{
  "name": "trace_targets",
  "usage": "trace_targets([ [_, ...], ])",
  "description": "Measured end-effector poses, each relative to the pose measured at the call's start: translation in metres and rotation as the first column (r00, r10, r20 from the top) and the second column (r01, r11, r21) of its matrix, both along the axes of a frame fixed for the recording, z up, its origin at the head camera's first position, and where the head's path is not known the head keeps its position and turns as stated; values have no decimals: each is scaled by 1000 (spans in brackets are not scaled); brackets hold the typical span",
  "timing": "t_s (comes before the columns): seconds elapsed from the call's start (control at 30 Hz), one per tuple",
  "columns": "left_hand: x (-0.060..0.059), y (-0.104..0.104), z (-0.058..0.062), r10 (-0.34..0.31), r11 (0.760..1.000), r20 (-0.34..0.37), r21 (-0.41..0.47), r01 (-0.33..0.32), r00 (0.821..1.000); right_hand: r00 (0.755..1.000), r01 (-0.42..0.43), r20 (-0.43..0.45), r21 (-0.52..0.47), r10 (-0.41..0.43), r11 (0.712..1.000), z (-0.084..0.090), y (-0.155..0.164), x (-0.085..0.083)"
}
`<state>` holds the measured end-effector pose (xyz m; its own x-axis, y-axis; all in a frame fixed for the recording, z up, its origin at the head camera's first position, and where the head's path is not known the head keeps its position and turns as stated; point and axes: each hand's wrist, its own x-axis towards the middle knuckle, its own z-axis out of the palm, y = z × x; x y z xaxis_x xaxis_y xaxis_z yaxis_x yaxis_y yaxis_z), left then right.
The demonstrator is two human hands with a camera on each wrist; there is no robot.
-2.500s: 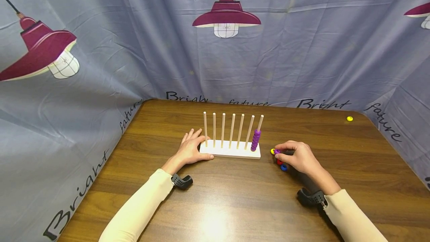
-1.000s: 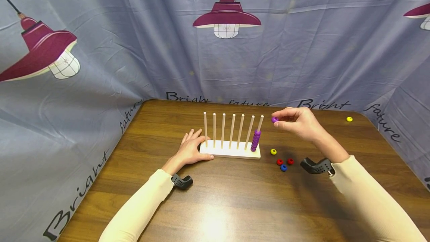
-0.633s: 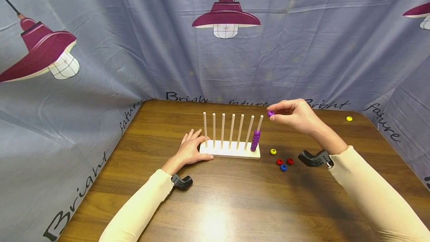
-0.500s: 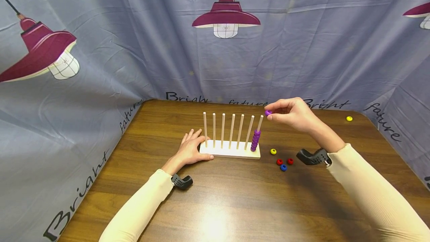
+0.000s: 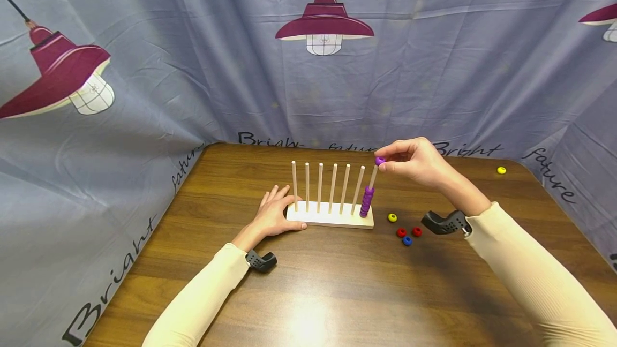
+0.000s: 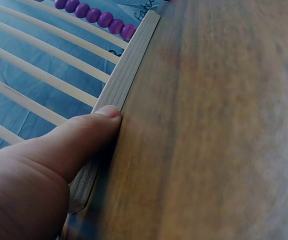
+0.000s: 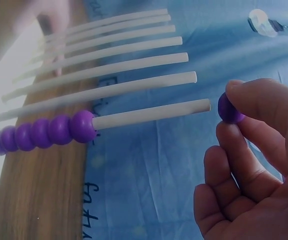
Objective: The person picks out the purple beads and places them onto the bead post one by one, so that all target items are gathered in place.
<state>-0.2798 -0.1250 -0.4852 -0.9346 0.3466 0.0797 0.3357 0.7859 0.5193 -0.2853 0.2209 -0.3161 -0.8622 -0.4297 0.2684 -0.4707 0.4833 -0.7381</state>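
Between thumb and fingertips, my right hand (image 5: 416,162) pinches a purple bead (image 7: 228,109) just off the tip of the rightmost peg (image 7: 154,114). In the right wrist view a small gap shows between bead and peg tip. Lower on that peg sits a stack of purple beads (image 5: 367,202); the other pegs are bare. The pegs rise from a pale wooden peg stand (image 5: 332,219) on the table. My left hand (image 5: 273,214) holds the stand's left end, its thumb (image 6: 91,135) along the front edge and its other fingers behind and spread to the left.
Right of the stand lie a yellow bead (image 5: 392,218), two red beads, one a red bead (image 5: 416,232) farther right, and a blue bead (image 5: 407,241). Another yellow bead (image 5: 502,170) lies near the back right of the wooden table (image 5: 337,288). A printed curtain (image 5: 409,79) hangs behind.
My right hand has lifted the purple bead from among the loose beads and carried it up and left to the rightmost peg's tip. The left hand and stand stay put.
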Motion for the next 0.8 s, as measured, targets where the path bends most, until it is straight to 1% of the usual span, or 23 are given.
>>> trace_targets([
  [0.5,-2,0,0,3,1000,9,-8,-3,1000,998,3,56,47,-6,999,0,-6,1],
  [0.8,-1,0,0,7,1000,14,-6,-7,1000,999,-2,43,64,0,998,-2,-4,1],
])
